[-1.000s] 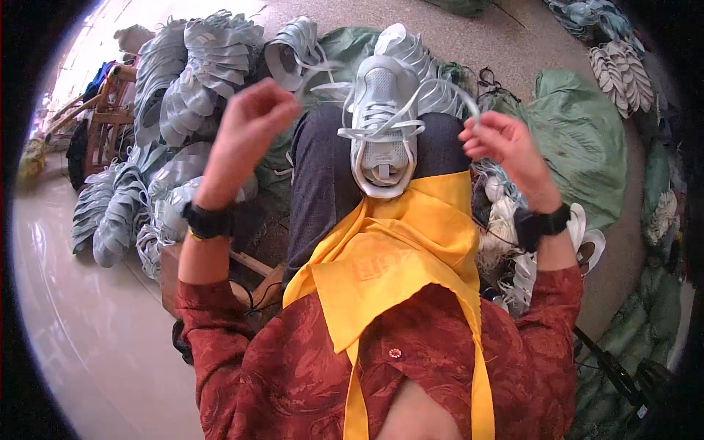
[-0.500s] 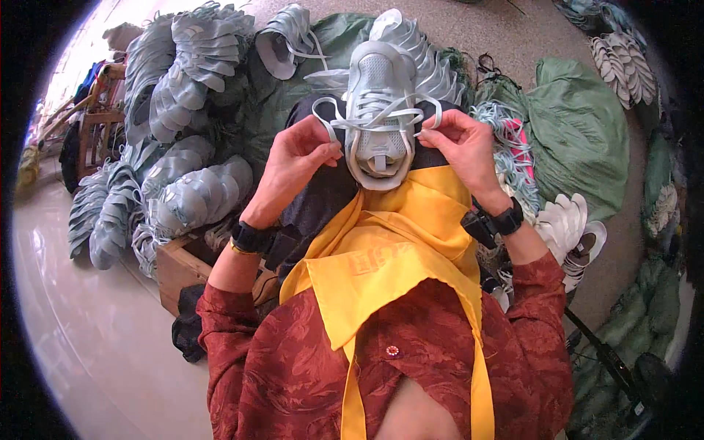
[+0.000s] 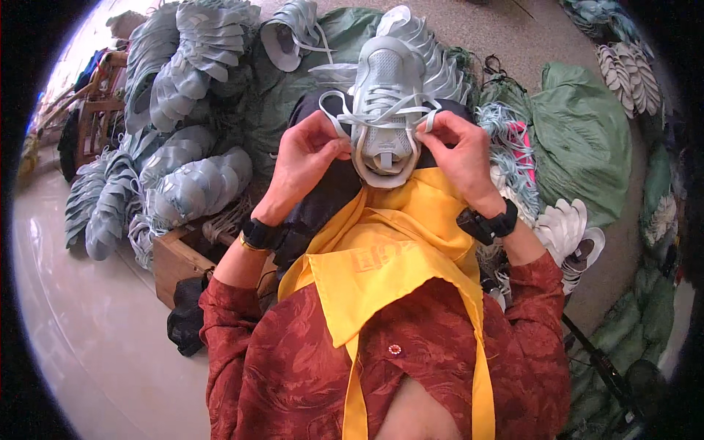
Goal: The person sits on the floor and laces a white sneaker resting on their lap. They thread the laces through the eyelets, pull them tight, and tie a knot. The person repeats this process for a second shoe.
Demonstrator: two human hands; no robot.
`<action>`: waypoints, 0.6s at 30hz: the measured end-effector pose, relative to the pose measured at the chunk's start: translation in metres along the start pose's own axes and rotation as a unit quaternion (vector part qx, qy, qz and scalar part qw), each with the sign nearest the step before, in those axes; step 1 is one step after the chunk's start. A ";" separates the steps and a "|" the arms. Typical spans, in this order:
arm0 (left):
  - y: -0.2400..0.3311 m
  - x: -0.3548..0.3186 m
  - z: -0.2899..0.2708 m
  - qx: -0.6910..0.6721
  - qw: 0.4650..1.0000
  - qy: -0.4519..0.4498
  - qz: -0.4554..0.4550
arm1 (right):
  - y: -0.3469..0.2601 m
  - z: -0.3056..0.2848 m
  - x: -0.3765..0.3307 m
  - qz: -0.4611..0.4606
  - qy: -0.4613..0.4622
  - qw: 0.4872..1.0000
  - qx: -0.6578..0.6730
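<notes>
A pale grey shoe upper (image 3: 386, 73) rests on my lap with its toe pointing away and its heel toward me. Pale laces (image 3: 389, 110) run through its eyelets and cross loosely over the tongue. To the left of the shoe, my left hand (image 3: 312, 150) is closed, pinching one lace that arches up in a loop. My right hand (image 3: 456, 150) pinches the other lace close to the shoe's right side. A yellow apron (image 3: 381, 271) covers my lap just below the heel.
Stacks of grey shoe uppers (image 3: 202, 187) lie at the left beside a wooden box (image 3: 172, 268). A green sack (image 3: 583, 139), pale lace bundles (image 3: 506, 147) and white uppers (image 3: 565, 224) are at the right. More nested uppers (image 3: 433, 55) lie beyond the shoe.
The right hand has moved in closer to the shoe, and its lace loop is smaller. Both hands still pinch the laces. The whole view has shifted slightly.
</notes>
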State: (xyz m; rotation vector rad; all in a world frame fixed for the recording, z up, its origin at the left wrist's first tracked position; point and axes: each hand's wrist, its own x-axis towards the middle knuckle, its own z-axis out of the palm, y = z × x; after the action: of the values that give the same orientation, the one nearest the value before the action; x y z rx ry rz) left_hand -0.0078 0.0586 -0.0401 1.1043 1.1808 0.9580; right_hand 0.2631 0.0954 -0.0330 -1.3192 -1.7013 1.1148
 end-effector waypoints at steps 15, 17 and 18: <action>-0.015 0.011 0.017 -0.023 0.994 0.104 0.037 | 0.009 -0.014 -0.010 0.060 -0.011 0.995 0.074; -0.012 0.012 0.018 0.008 0.992 0.119 0.030 | 0.006 -0.017 -0.014 0.068 -0.013 0.996 0.056; -0.011 0.012 0.018 0.024 0.991 0.126 0.026 | 0.006 -0.017 -0.014 0.069 -0.013 0.996 0.059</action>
State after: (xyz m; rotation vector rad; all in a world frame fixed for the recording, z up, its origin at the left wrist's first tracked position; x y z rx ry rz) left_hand 0.0117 0.0657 -0.0527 1.0784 1.3898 1.1388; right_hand 0.2845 0.0856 -0.0322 -1.3698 -1.5568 1.2965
